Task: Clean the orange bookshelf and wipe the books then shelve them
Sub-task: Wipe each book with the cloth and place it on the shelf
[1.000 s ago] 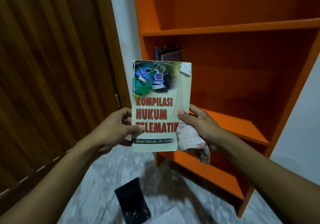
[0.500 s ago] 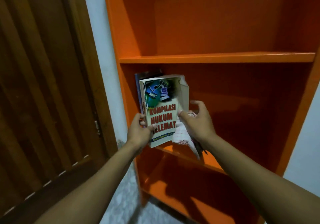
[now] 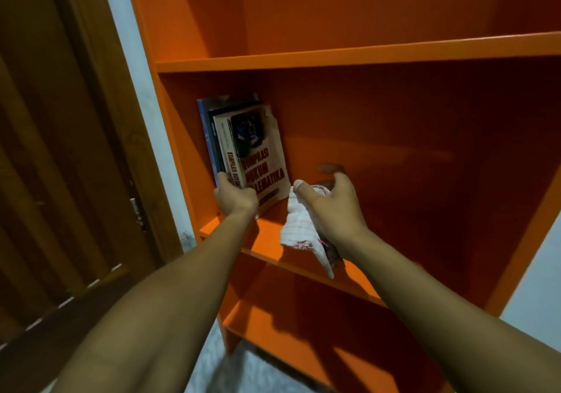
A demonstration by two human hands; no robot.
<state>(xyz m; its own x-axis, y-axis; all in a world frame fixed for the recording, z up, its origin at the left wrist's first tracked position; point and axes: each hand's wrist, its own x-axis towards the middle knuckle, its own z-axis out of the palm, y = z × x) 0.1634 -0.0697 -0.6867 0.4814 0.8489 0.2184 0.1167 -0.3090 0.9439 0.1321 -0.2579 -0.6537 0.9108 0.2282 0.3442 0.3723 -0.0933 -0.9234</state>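
Two bare forearms are reaching forward into a tall orange wooden bookshelf (image 3: 349, 55) with flat horizontal boards. The left hand (image 3: 235, 200) is curling its fingers around the lower spine corner of a cream paperback book with red lettering on its cover (image 3: 261, 162), gripping it. That book is standing on the middle shelf board, at the left end of the compartment, tilting so that its top leans left. It is resting against a few darker books (image 3: 212, 137) that are standing between it and the shelf's left side wall.

The right hand (image 3: 328, 207) is hovering just to the right of the paperback, apart from it, with its fingers spreading loosely open and the fingertips blurring. A white cloth with thin pink checks (image 3: 300, 228) is hanging from this hand, pinched between the thumb and the palm, and is drooping over the front edge of the middle board.

A dark brown wooden door (image 3: 60, 149) is standing to the left of the shelf, with a strip of pale wall (image 3: 142, 74) showing between them.
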